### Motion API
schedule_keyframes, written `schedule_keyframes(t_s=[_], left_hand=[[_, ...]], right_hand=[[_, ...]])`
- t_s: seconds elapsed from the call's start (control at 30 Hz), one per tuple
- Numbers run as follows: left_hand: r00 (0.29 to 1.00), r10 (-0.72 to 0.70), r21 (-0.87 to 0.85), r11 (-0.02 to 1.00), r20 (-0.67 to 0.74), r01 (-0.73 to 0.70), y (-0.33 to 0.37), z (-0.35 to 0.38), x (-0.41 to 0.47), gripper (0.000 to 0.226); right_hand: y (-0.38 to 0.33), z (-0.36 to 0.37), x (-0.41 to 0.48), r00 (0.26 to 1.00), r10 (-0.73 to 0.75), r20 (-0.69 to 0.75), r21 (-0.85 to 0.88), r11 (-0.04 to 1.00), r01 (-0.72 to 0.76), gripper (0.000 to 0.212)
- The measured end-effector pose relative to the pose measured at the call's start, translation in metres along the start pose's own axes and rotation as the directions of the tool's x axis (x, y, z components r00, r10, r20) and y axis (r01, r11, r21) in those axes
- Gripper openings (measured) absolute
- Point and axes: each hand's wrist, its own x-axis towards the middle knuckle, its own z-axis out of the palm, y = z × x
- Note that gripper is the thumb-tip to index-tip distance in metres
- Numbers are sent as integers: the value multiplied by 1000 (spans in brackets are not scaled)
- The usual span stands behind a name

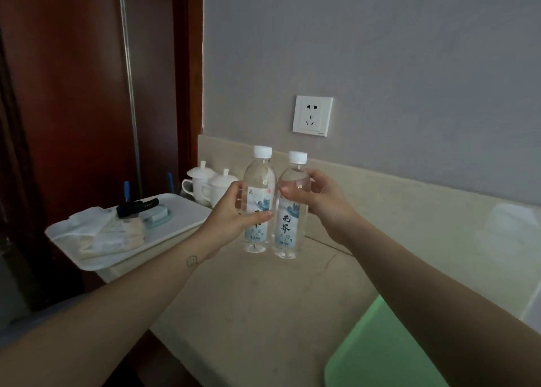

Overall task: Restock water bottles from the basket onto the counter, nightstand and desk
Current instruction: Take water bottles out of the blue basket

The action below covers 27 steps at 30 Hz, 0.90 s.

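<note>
Water bottles (288,225) clear plastic; caps (262,151) white

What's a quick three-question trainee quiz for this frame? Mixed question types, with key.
1. True or false: the left hand has its grip on the left bottle, the right hand on the right bottle, and both bottles are capped.
2. Where is the wall socket relative to the bottles? A) above them B) below them C) level with them, far left
3. How many lidded cups stand to the left of the bottles?

Key: 1 true; 2 A; 3 two.
</note>
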Motion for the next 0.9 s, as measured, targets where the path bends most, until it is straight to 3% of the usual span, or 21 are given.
schedule_keyframes(t_s=[0.17,0.47,0.63,0.9], left_hand=[[994,-8,19,1000,113,6,-33,-15,52,57],[974,31,101,993,223,-54,-71,-12,126,47],[961,10,95,995,277,-38,-88,-5,140,50],[953,-1,127,991,303,-39,-95,2,148,58]], right_hand=[[20,15,34,993,48,-109,-54,997,-55,59],[51,26,80,942,49,-331,-119,988,-93,47],[64,26,90,932,60,-359,-168,977,-128,40],[72,31,92,892,45,-450,-286,939,-191,52]])
